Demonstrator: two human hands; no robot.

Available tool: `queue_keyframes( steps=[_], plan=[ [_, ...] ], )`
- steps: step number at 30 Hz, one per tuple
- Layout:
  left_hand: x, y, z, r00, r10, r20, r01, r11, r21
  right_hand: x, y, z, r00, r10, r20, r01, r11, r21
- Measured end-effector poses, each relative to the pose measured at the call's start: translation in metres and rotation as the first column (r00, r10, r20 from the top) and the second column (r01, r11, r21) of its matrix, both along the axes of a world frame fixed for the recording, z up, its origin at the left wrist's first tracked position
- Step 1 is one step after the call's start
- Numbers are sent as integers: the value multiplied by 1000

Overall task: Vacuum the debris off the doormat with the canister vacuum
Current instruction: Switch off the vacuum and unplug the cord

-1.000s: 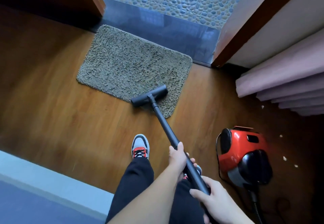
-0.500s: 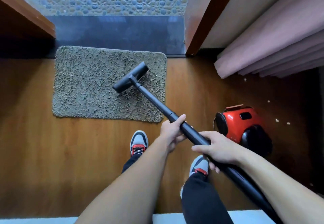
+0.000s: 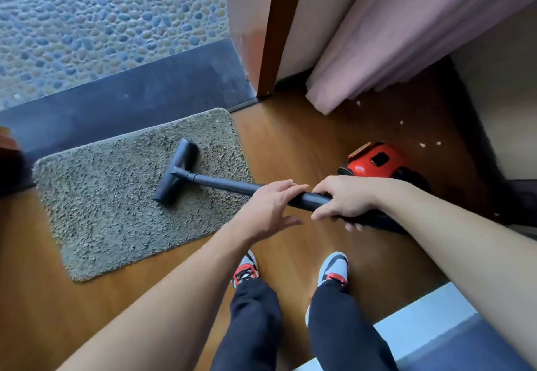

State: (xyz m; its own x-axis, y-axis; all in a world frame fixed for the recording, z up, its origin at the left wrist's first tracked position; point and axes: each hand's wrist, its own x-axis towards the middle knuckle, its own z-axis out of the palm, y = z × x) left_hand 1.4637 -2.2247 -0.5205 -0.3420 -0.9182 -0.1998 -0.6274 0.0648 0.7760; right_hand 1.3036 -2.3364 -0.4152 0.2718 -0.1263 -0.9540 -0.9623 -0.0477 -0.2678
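Doormat [image 3: 116,211] lies on the wood floor [image 3: 290,144] by the threshold [image 3: 130,100]; the floor head [image 3: 175,171] has swung to its middle. Right hand [image 3: 343,199] grips the wand [image 3: 223,184]; left hand [image 3: 267,208] has loosened, fingers [image 3: 290,189] straight atop it, probably re-gripping.

Nozzle [image 3: 176,171] of black wand [image 3: 226,185] lies flat on shaggy doormat [image 3: 101,211], red canister [image 3: 374,160] nearby.

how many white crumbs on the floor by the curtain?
4 crumbs: one at the curtain hem, one right of it, two beyond the canister. The canister or arm may hide more.
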Motion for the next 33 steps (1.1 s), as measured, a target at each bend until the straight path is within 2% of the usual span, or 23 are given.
queue_keyframes(
  steps=[2,3,5,6,7,9,11,12,16,20,28,33],
  plan=[
    [-3,-16,2,1000,-30,11,30,999,-16,4,-7,7,999,39,-15,-40,999,-34],
    [-4,-23,1,1000,-28,12,29,999,-24,4,-11,11,993,113,-25,-115,989,-90],
    [-6,-36,2,1000,-11,21,12,999,-43,2,-18,21,935,348,-69,-351,879,-323],
    [-8,-42,1,1000,3,27,-2,998,-57,-1,-19,28,913,403,-68,-387,798,-461],
    [-10,-48,2,999,19,28,-17,997,-75,-6,-18,39,920,392,-19,-329,744,-582],
    [-19,-59,4,999,40,21,-38,995,-93,-23,-12,60,934,270,235,-19,693,-721],
    [-34,-70,9,998,67,6,-66,993,-98,-52,-3,69,855,134,501,314,634,-706],
    [-42,-76,12,997,83,5,-82,991,-101,-69,3,69,811,79,580,431,591,-682],
    [-69,-101,16,992,124,0,-123,985,-122,-138,34,50,723,-98,683,654,415,-633],
    [-87,-120,14,990,138,-26,-141,970,-198,-184,45,5,701,-248,668,710,327,-624],
    [-147,-144,-14,989,106,-106,-136,933,-332,-254,37,-93,757,-426,495,637,314,-704],
    [-173,-162,-49,985,109,-131,-158,878,-452,-284,13,-158,866,-357,350,483,416,-771]
  ],
)
